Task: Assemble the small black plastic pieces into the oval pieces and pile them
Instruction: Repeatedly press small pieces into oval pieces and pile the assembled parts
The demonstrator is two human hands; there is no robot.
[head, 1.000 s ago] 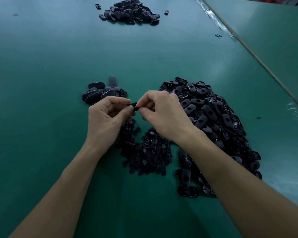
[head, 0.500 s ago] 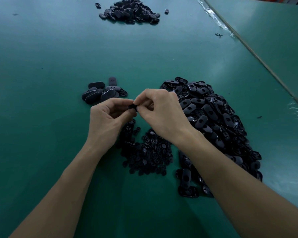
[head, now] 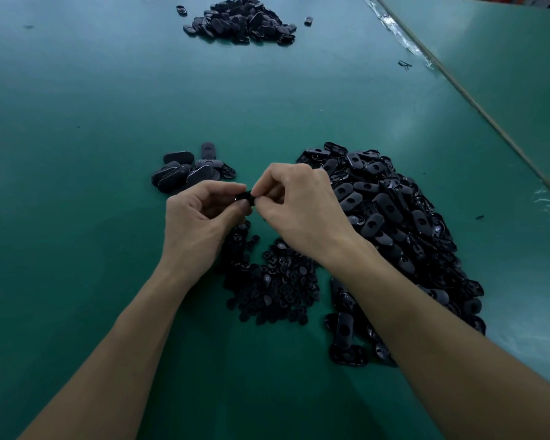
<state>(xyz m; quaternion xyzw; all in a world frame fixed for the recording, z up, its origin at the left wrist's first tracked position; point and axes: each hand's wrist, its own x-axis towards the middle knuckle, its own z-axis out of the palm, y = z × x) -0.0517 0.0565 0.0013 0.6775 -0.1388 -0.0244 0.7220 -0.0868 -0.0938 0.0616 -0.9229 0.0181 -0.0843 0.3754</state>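
Observation:
Both hands meet above the green table over one black oval piece (head: 245, 197). My left hand (head: 200, 217) pinches it between thumb and fingers. My right hand (head: 299, 206) presses its fingertips onto the same piece from the right; whether a small piece sits under them is hidden. Below the hands lies a heap of small black pieces (head: 272, 281). To the right spreads a big heap of oval pieces (head: 394, 223). A little pile of oval pieces (head: 188, 171) lies just beyond my left hand.
A second large pile of black pieces (head: 240, 22) sits at the far end of the table (head: 77, 154). A seam with clear tape (head: 458, 87) runs diagonally along the right. A few stray bits lie near that seam.
Both hands have stayed together on the oval piece, with the fingertips shifting slightly closer around it. The heaps have not moved.

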